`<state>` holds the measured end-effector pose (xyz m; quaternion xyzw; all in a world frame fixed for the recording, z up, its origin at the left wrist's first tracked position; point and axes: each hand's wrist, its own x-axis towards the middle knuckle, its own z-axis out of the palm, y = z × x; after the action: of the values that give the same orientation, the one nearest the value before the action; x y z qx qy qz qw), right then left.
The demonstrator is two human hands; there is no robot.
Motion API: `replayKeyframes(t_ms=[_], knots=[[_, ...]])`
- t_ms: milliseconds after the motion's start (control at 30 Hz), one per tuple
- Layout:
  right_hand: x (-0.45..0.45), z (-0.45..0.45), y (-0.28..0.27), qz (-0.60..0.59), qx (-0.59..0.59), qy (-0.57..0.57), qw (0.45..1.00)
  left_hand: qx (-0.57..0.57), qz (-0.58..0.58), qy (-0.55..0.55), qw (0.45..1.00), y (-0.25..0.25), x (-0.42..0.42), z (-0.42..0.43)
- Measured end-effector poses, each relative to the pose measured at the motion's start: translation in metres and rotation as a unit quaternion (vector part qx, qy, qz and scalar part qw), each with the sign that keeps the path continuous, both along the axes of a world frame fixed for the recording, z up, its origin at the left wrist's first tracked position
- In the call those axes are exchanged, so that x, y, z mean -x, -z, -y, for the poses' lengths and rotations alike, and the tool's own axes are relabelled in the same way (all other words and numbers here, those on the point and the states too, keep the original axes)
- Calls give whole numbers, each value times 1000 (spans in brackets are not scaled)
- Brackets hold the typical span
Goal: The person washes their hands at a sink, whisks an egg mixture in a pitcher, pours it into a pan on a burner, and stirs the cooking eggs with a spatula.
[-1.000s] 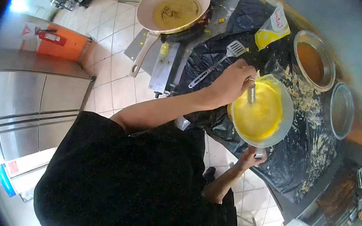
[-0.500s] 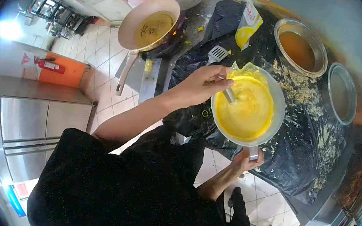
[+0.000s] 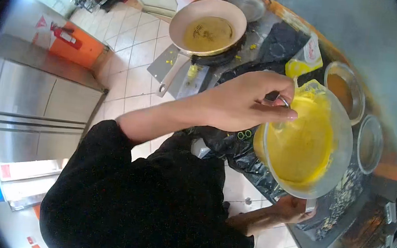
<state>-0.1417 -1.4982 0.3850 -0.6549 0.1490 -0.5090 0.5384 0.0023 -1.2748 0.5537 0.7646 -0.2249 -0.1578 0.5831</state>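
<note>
My left hand (image 3: pixel 247 102) pinches the thin metal handle of a stirring utensil (image 3: pixel 284 102), whose lower end is sunk in yellow batter (image 3: pixel 306 143); the head of the utensil is hidden. The batter sits in a translucent plastic jug (image 3: pixel 343 140) with yellow smears on its wall and spout. Below the jug, my right hand (image 3: pixel 291 210) is closed around its handle and holds it tilted over the black-covered counter (image 3: pixel 242 151).
A pan (image 3: pixel 180 29) with oil stands on the stove at upper left, its handle jutting outward. Behind it lies a metal lid (image 3: pixel 253 5). A yellow-white packet (image 3: pixel 306 63), a bowl of brown liquid (image 3: pixel 341 91) and a metal dish (image 3: pixel 370 143) line the back.
The jug and both hands have come closer to the camera and shifted right in view. My left hand now sits over the jug's near rim. The view has turned too.
</note>
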Motion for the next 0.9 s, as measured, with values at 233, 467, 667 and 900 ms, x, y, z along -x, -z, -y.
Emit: replayKeyframes(t_ms=[233, 467, 667, 900], knots=[[-8, 7, -13, 53, -31, -92, 994, -72, 314, 89, 943, -60, -25, -46], [-37, -45, -68, 133, -179, -327, 918, -59, 366, 172, 913, -102, -79, -86], [-69, -157, -131, -22, 0, 22, 1000, 18, 385, 215, 897, -106, -124, -123], [-79, -193, -136, 2, -21, 55, 998, 88, 392, 236, 885, -109, -150, -156]])
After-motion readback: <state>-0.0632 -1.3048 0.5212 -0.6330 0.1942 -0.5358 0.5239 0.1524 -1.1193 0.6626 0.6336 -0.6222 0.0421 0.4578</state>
